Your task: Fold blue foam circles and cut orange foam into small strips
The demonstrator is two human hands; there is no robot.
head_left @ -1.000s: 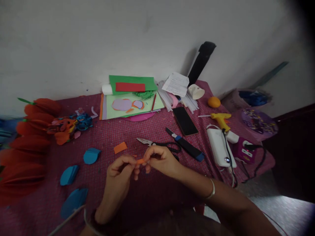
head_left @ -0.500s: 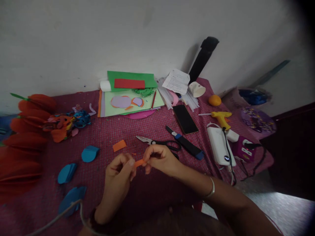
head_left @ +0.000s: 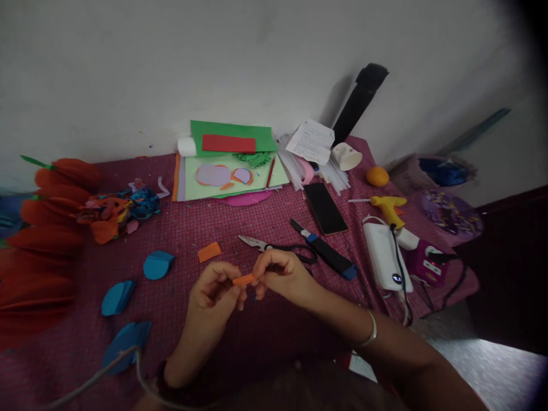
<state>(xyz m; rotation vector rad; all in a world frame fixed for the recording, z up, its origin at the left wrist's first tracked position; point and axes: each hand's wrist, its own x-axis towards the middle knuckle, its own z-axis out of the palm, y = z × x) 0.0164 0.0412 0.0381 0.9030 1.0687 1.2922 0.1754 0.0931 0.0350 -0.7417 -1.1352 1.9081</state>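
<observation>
A small folded strip of orange paper spans the gap between my two hands, above the front of the table. My left hand pinches its left end between thumb and fingers. The right end sits in the fingertips of my right hand, which is also closed. Just beyond my hands lies a flat orange paper piece. Scissors with black handles lie behind my right hand, which covers part of them. Blue folded paper circles rest to the left.
A box cutter, a phone, a yellow glue gun and a white power bank lie to the right. Stacked coloured paper is at the back. Red-orange paper pumpkins and paper scraps stand left.
My left thumb has shifted down off the strip, so more of the orange paper shows. Both hands stay in nearly the same place; the view has moved slightly.
</observation>
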